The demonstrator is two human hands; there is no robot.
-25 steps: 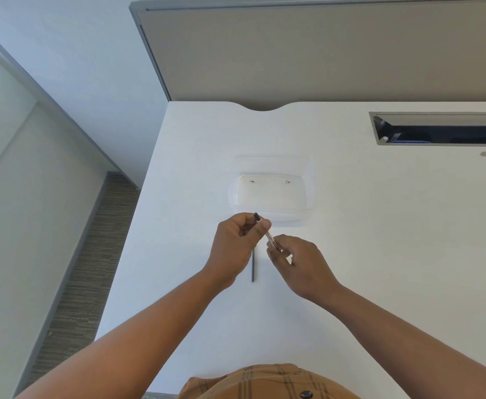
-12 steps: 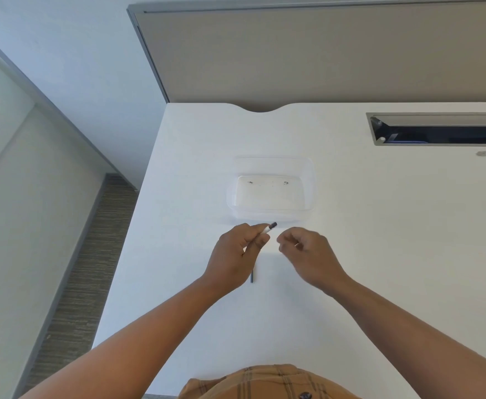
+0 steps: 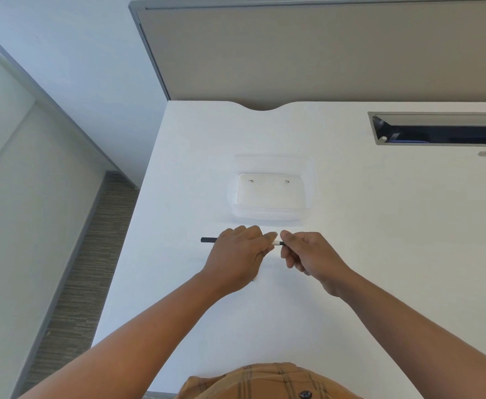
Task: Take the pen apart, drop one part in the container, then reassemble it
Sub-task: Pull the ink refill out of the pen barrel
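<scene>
**Pen turned level, both hands on it**

Since a moment ago the slim black-and-white plastic pen (image 3: pixel 209 240) has swung horizontal. Left hand (image 3: pixel 237 258) wraps its barrel; right hand (image 3: pixel 305 254) pinches the tip end. Light, stiff, slick: I'd grip near the joint. Clear plastic container (image 3: pixel 272 188) sits just beyond.

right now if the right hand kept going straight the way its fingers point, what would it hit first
The right hand points left along the pen, so it would most likely meet the left hand first; their fingertips are already almost touching around the pen's white section.
</scene>
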